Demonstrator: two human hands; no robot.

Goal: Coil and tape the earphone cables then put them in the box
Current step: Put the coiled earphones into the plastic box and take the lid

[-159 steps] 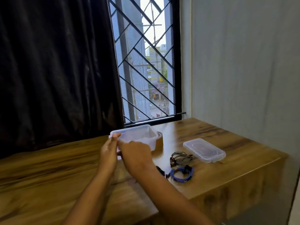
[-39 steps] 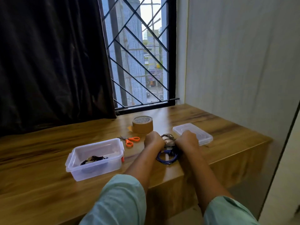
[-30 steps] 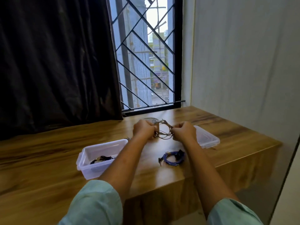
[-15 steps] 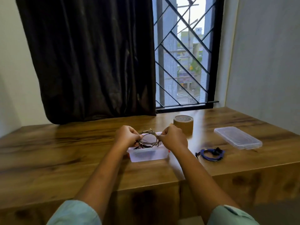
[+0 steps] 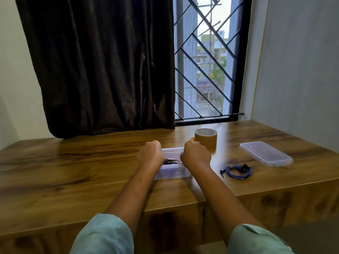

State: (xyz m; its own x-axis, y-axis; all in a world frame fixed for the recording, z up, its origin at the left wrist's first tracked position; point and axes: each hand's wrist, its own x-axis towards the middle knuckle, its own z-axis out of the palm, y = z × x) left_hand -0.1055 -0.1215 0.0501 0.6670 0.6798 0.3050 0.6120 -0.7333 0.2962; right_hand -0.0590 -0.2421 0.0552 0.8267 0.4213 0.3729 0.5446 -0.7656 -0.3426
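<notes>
Both hands reach down into the clear box, with a dark coiled cable between them.

The left hand (image 5: pixel 151 153) and the right hand (image 5: pixel 195 155) are side by side over the box (image 5: pixel 172 174). Their backs face the camera and their fingers curl down out of sight, so I cannot tell whether either one grips anything. The dark cable (image 5: pixel 171 160) lies low inside the box in the gap between the two hands, its left end running under the left hand. A blue cable (image 5: pixel 236 172) lies coiled on the table (image 5: pixel 73 171) to the right of the right hand, well apart from the box. The lid (image 5: pixel 266 153) lies farther right, beyond the blue cable. A roll of brown tape (image 5: pixel 206 137) stands just past the right hand's knuckles.
</notes>
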